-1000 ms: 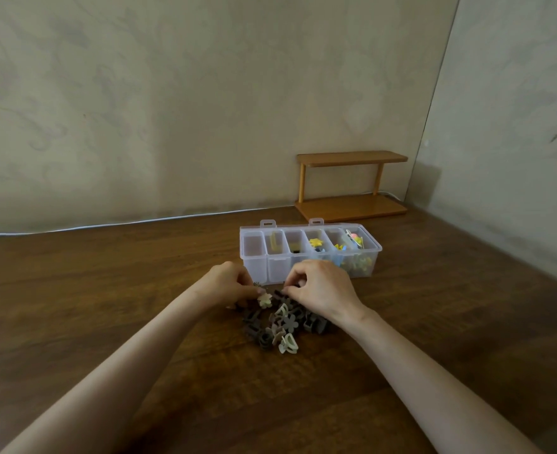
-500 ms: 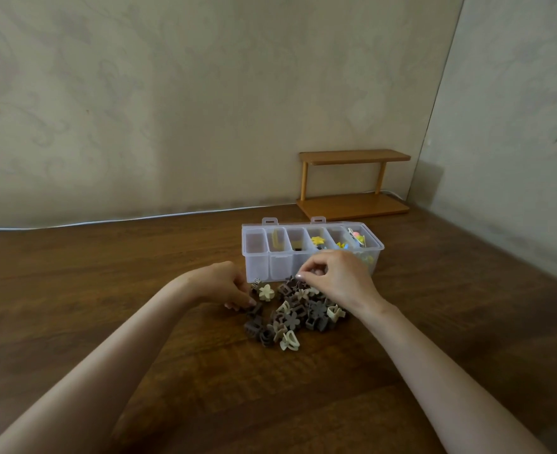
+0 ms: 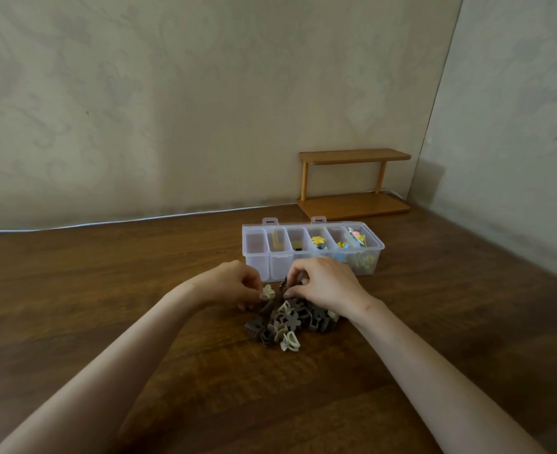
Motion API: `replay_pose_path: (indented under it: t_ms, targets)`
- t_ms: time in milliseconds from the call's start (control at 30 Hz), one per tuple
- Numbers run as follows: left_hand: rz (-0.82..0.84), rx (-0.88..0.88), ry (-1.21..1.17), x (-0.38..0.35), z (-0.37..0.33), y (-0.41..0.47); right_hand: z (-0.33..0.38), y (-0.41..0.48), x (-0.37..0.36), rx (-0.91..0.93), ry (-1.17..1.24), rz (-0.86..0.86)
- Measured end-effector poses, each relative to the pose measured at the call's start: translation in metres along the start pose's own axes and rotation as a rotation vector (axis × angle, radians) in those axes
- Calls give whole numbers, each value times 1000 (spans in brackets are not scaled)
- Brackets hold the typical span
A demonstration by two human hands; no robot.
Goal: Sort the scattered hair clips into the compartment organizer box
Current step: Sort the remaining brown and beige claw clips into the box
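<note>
Head view: left hand (image 3: pixel 232 283) pinches one cream clip (image 3: pixel 268 291); right hand (image 3: pixel 327 283) seemingly grips one brown clip (image 3: pixel 290 286).

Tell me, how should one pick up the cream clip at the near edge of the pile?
Probably pinch the cream clip across its rounded loops, coming from above on the near side: it lies uncovered at the front of the pile, bare table before it.

pile of brown and cream clips (image 3: pixel 290 322) on wooden table (image 3: pixel 106 290), just before clear organizer box (image 3: pixel 303 265); the box's right compartments hold coloured clips (image 3: pixel 357 239). left hand (image 3: pixel 234 283) curled, fingertips touching cream flower clip (image 3: pixel 268 291) at pile's left edge; grip unconfirmed. right hand (image 3: pixel 324 283) pinches dark brown clip (image 3: pixel 291 282) at pile's far side. wooden shelf (image 3: pixel 354 185) stands behind the box.
</note>
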State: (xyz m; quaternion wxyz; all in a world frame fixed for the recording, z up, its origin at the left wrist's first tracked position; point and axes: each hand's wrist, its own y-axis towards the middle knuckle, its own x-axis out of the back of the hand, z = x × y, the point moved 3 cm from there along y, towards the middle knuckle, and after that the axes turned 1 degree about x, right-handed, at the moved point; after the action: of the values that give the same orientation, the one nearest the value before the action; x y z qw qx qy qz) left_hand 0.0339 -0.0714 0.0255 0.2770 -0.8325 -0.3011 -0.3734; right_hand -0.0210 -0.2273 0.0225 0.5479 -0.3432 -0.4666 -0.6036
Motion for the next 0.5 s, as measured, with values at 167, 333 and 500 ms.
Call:
replay_pose_path:
  t_ms: [167,333,500]
  targets:
    - [-2,6,36,-2,1,1,-5,-5,2,25,131,-31]
    - [-6,9,14,-2,-1,2,-23,-6,27,-40,430,-279]
    - [-68,-1,5,0,-2,3,-29,13,42,-84,405,-514]
